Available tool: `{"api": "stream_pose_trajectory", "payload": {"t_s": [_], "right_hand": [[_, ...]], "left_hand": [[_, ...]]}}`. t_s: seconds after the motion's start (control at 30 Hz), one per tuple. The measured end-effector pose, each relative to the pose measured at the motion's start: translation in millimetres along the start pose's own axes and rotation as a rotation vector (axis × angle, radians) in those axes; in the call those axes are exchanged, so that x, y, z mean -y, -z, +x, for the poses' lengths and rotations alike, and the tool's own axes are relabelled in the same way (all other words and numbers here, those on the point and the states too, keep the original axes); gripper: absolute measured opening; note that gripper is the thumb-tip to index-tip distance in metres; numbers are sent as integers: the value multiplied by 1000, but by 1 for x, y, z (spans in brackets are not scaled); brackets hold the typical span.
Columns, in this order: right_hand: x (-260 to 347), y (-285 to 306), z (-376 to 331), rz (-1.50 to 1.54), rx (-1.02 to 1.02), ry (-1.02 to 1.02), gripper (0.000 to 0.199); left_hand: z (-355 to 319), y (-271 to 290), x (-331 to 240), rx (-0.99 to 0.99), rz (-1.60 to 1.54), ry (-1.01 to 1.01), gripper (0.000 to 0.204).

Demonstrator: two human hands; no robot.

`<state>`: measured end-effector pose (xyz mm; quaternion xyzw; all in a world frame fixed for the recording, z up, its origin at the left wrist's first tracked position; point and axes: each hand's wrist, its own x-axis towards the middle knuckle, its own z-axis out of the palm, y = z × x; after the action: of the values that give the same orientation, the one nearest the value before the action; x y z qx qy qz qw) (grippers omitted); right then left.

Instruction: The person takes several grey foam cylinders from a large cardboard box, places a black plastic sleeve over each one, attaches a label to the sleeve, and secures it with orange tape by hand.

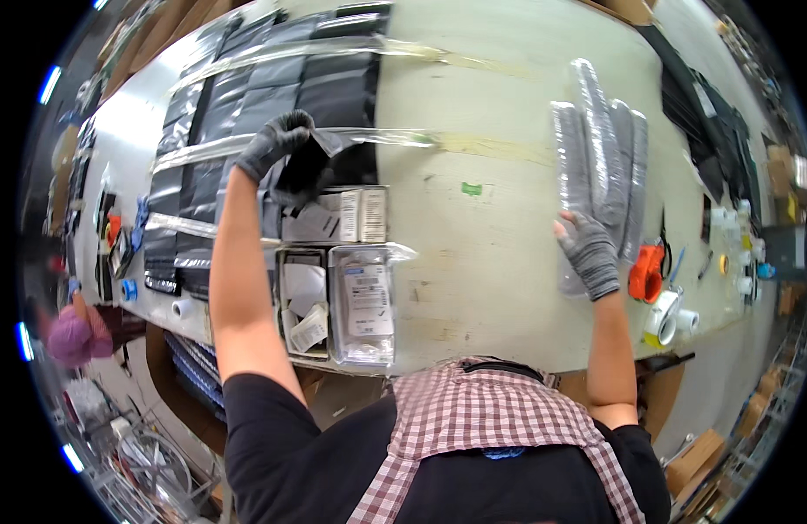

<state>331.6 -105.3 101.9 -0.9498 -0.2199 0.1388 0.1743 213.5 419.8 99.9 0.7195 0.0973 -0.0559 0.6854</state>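
Two gloved hands work over a long pale worktable (500, 157), seen from above. Rows of black plastic bags (246, 96) cover the table's left part, held down by strips of clear tape (369, 135). On the right lies a stack of grey gloves in clear wrapping (600, 131), fingers pointing away from the person. Near the front edge sits a shallow tray (290, 301) with white cards, and just beside it a clear packet (362, 301). The left hand (272, 144) pinches one black bag (303, 170) between closed fingers, lifting it off the rows. The right hand (589, 253) rests on the near end of the glove stack, fingers curled loosely. An orange tape dispenser (645, 272) sits just right of it.
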Motion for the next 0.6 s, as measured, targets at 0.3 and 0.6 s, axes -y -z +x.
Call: {"api": "stream_pose_trajectory", "payload": {"t_s": [0.3,0.6], "right_hand": [[86,-81,53,1347,941,-200,58],[-11,-74,44,335,-412,397,31]], "left_hand": [[-58,-303,-69,428,583,-323,20],[-73,-407,53,-16,861,-611,24]]}}
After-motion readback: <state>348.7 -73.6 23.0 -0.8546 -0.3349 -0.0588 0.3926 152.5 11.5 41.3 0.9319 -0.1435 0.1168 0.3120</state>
